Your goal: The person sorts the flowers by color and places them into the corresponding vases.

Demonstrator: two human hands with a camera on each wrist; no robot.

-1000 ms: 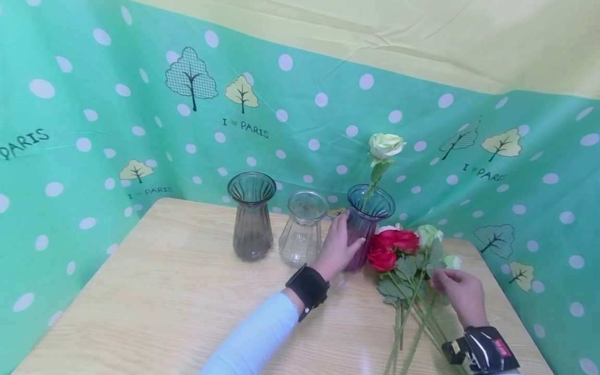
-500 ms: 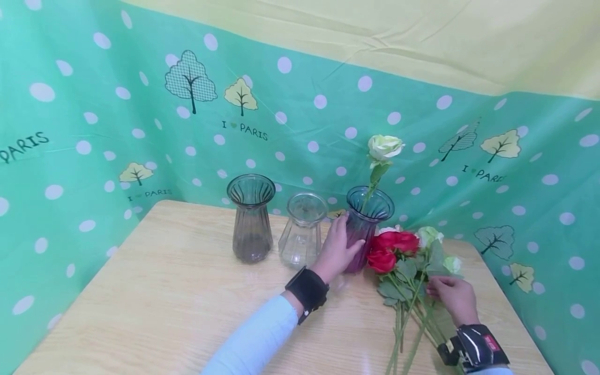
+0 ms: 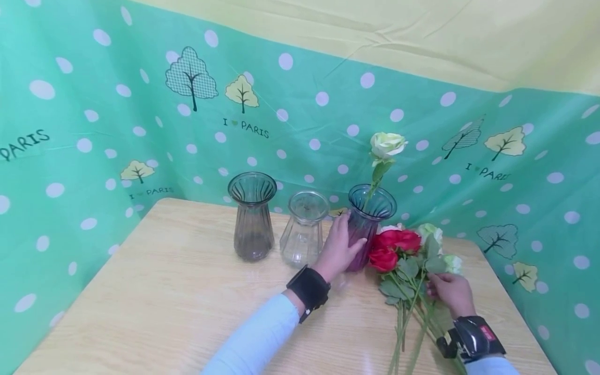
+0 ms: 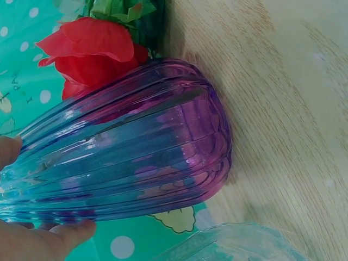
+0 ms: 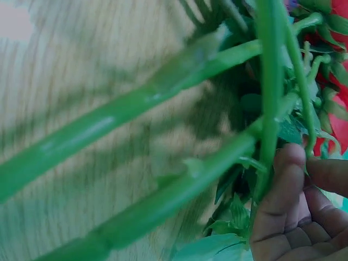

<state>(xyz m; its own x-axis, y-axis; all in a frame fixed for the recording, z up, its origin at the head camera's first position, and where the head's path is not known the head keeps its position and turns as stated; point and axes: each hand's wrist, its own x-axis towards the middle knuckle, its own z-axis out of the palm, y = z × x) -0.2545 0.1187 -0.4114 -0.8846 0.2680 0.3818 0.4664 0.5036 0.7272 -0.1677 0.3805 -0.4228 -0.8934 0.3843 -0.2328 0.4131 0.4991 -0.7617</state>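
A green cloth (image 3: pixel 117 104) with white dots and a yellow upper band hangs behind the purple vase (image 3: pixel 364 229); the wood-grain table (image 3: pixel 164 302) is beneath the purple vase. A bunch of roses (image 3: pixel 384 259) lies to the right of the purple vase: red blooms just beside its wall, pale blooms farther right, stems running toward the near side. The grey vase (image 3: pixel 253 234) stands upright, well to the left of the purple vase; the clear vase (image 3: pixel 300 242) stands upright between the two. Left hand (image 3: pixel 338 247): located at the left side of the purple vase; grip clamped on the vase body. Right hand (image 3: pixel 452 291): located right of the purple vase and nearer the person, among the stems; thumb and finger together in a pinch. White rose (image 3: pixel 388 145): inserted in the purple vase, bloom above the rim. Thin green stem (image 5: pixel 308 109): right of the purple vase, pinched in the right-hand grip
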